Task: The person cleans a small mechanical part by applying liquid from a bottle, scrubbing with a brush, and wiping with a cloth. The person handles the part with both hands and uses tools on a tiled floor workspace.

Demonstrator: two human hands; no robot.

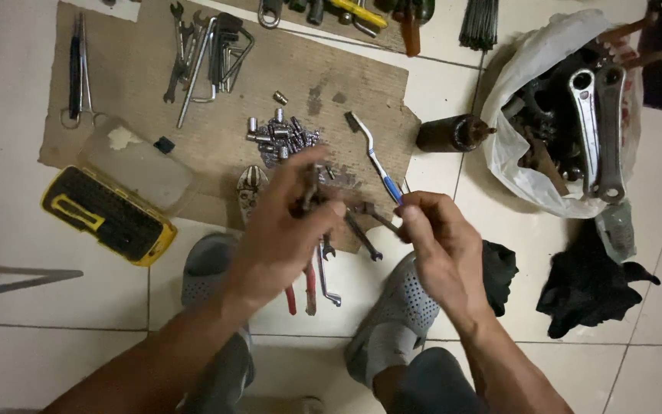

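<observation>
At frame centre, both hands, left (285,222) and right (430,238), pinch what looks like a short, dark, greasy chain length (369,213): floppy, slippery; grip each end.

There is one view only, from a camera worn on the person's head, looking steeply down at the tiled floor (24,322); it sits close above the left hand (281,230) and right hand (438,245), which fill the middle of the frame, with both forearms entering from the bottom edge; the person's grey shoes (392,314) lie directly beneath, so the view faces forward and downward past the knees; the far edge takes in a cardboard sheet (362,84) and a white bag (530,69) at upper right; no second view shares the scene.
</observation>
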